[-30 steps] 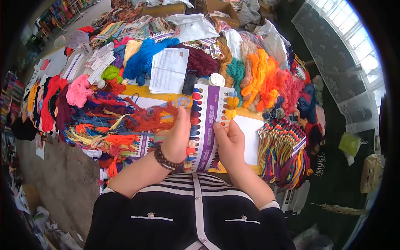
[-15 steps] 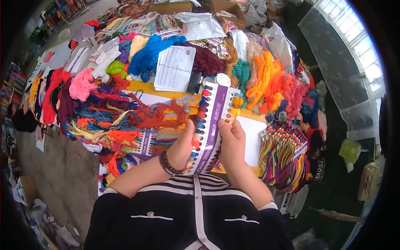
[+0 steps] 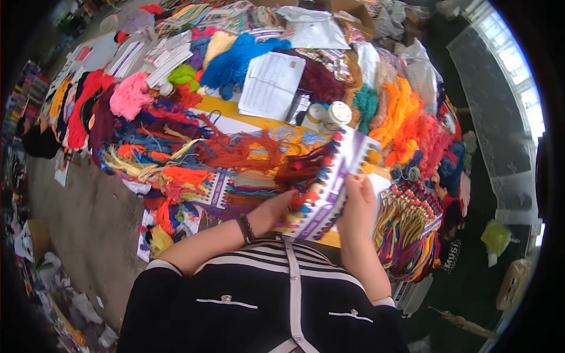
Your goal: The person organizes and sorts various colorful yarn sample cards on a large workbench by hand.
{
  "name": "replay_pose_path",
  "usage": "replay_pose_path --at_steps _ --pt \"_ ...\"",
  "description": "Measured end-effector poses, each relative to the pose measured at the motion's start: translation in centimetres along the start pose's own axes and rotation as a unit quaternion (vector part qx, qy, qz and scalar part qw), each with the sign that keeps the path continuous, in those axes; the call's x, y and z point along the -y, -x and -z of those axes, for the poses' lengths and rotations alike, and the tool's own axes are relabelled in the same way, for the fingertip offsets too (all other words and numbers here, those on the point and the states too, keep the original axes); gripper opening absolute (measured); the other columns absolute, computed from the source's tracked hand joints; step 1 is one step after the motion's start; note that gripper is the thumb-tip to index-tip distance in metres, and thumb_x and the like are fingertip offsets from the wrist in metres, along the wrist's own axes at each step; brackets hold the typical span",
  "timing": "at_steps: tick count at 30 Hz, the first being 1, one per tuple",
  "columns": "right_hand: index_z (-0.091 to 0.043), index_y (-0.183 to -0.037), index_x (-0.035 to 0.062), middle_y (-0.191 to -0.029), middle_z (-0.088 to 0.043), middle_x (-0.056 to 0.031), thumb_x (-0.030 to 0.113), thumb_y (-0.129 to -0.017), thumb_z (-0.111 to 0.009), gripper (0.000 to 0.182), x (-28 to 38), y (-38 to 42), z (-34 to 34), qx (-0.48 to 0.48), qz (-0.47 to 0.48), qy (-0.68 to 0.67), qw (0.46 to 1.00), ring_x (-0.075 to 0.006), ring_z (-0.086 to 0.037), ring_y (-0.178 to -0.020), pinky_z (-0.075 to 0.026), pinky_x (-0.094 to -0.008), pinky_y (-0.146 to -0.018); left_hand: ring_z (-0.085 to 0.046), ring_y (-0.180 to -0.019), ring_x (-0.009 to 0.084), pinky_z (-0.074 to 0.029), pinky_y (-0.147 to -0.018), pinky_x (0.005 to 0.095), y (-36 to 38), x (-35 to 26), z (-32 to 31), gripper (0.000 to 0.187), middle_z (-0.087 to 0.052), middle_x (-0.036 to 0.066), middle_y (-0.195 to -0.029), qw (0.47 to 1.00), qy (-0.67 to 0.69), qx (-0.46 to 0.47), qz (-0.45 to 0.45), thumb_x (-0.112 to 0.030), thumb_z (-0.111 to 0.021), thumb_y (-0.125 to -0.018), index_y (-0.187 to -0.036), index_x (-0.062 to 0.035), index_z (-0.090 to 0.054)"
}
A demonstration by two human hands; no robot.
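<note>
Between my hands a white-and-purple card of embroidery thread [image 3: 336, 199] is held tilted, its top leaning right. Tufts of coloured thread line both of its long edges, and dark red strands hang off to the left. My right hand [image 3: 358, 207] grips the card's right edge, thumb on the front and the other fingers partly hidden behind. At the lower left edge, my left hand [image 3: 278, 210] is closed around the card and its threads; most of its fingers are out of sight.
Rust-red loose threads [image 3: 241, 150] lie left of the card. A stack of finished-looking thread cards [image 3: 407, 229] sits at the right. Behind are printed sheets [image 3: 272, 85], a white-topped round container [image 3: 339, 113], blue yarn [image 3: 240, 62] and orange yarn [image 3: 403, 115].
The card has tilted clockwise and shifted right, and its dark red threads now show on the left. Both hands moved along with it. The whole view has also shifted slightly.
</note>
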State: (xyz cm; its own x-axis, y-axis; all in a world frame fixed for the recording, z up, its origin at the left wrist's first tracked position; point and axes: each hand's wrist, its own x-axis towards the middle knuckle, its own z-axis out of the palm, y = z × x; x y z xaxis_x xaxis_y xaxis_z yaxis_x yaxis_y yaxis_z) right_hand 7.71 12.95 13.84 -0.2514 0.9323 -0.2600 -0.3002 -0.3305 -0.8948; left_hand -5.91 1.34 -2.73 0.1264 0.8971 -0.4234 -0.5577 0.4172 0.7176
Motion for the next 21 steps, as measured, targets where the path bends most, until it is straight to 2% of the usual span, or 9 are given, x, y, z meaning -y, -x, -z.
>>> replay_pose_path --at_steps 1,3,5,6,8,14,17,18,21 --pt "-0.056 -0.091 0.0072 -0.076 -0.059 0.0012 0.009 -0.091 -0.055 0.002 0.0 -0.3 0.8 -0.018 -0.005 0.006 1.000 -0.0054 -0.053 -0.063 -0.042 -0.0192 -0.055 -0.060 -0.100 0.0276 -0.047 -0.087 0.0366 2.6 -2.2 0.1 0.045 -0.056 0.018 -0.120 0.917 -0.332 -0.135 -0.174 -0.032 -0.044 -0.096 -0.128 -0.0005 -0.047" --pt "-0.056 -0.100 0.0048 -0.087 -0.063 -0.0026 0.008 -0.091 -0.053 0.010 0.5 -0.4 1.9 -0.027 0.012 0.013 0.999 -0.0087 -0.061 -0.074 -0.049 -0.0219 -0.065 -0.055 -0.098 0.0400 -0.046 -0.082 0.0451 3.8 -2.3 5.4 0.040 -0.056 0.024 -0.112 0.816 -0.499 -0.285 -0.061 -0.028 -0.057 -0.083 -0.112 -0.0004 -0.055" --pt "-0.056 -0.104 0.0047 -0.090 -0.063 -0.0014 0.008 -0.091 -0.052 0.013 0.1 -0.5 3.0 -0.053 0.020 0.020 0.998 -0.0090 -0.061 -0.075 -0.049 -0.0225 -0.065 -0.055 -0.098 0.0394 -0.045 -0.084 0.0486 4.3 -0.3 12.3 0.033 -0.058 0.023 -0.105 0.689 -0.561 -0.458 -0.008 -0.024 -0.058 -0.079 -0.103 -0.0013 -0.057" --pt "-0.055 -0.105 0.0045 -0.091 -0.062 -0.0013 0.008 -0.091 -0.052 0.015 -0.2 -0.4 3.4 -0.065 0.023 0.034 0.997 -0.0095 -0.061 -0.077 -0.049 -0.0233 -0.067 -0.055 -0.100 0.0384 -0.045 -0.086 0.0467 5.3 -1.7 13.8 0.038 -0.058 0.023 -0.107 0.685 -0.540 -0.477 0.107 -0.025 -0.061 -0.077 -0.106 -0.0015 -0.056" --pt "-0.055 -0.107 0.0045 -0.094 -0.063 -0.0023 0.007 -0.091 -0.052 0.017 -0.7 0.0 2.9 -0.091 0.011 0.033 0.995 -0.0107 -0.062 -0.079 -0.050 -0.0246 -0.070 -0.055 -0.103 0.0376 -0.046 -0.087 0.0450 5.6 -0.4 17.8 0.041 -0.058 0.022 -0.109 0.645 -0.553 -0.519 0.094 -0.026 -0.063 -0.076 -0.109 -0.0021 -0.055" --pt "-0.057 -0.105 0.0032 -0.096 -0.064 -0.0040 0.007 -0.090 -0.053 0.016 -2.9 0.5 2.8 -0.123 -0.013 0.039 0.992 -0.0121 -0.063 -0.081 -0.051 -0.0253 -0.070 -0.063 -0.089 0.0333 -0.049 -0.081 0.0423 2.9 -0.8 21.7 0.048 -0.065 0.020 -0.096 0.721 -0.474 -0.472 0.181 -0.036 -0.071 -0.070 -0.100 -0.0013 -0.059" --pt "-0.056 -0.109 0.0035 -0.100 -0.064 -0.0036 0.008 -0.092 -0.052 0.018 -3.0 0.4 2.4 -0.106 -0.016 0.045 0.993 -0.0111 -0.061 -0.084 -0.049 -0.0256 -0.073 -0.060 -0.074 0.0176 -0.050 -0.071 0.0356 1.7 -0.6 25.8 0.034 -0.065 0.010 -0.088 0.867 -0.253 -0.418 0.095 -0.026 -0.073 -0.072 -0.095 -0.0038 -0.060" --pt "-0.056 -0.109 0.0034 -0.101 -0.064 -0.0039 0.008 -0.092 -0.052 0.018 -2.9 0.3 2.3 -0.102 -0.022 0.045 0.993 -0.0112 -0.061 -0.084 -0.049 -0.0256 -0.073 -0.060 -0.072 0.0137 -0.050 -0.063 0.0302 3.0 -5.3 23.3 0.029 -0.064 0.006 -0.084 0.906 -0.170 -0.374 0.105 -0.020 -0.069 -0.075 -0.096 -0.0023 -0.060" --pt "-0.055 -0.109 0.0031 -0.102 -0.064 -0.0045 0.008 -0.092 -0.051 0.018 -3.0 0.2 2.0 -0.097 -0.031 0.045 0.994 -0.0113 -0.061 -0.086 -0.049 -0.0256 -0.074 -0.062 -0.084 0.0165 -0.051 -0.075 0.0295 8.1 -13.1 17.9 0.027 -0.062 0.007 -0.096 0.955 0.055 -0.248 -0.153 -0.005 -0.058 -0.083 -0.109 -0.0012 -0.054"
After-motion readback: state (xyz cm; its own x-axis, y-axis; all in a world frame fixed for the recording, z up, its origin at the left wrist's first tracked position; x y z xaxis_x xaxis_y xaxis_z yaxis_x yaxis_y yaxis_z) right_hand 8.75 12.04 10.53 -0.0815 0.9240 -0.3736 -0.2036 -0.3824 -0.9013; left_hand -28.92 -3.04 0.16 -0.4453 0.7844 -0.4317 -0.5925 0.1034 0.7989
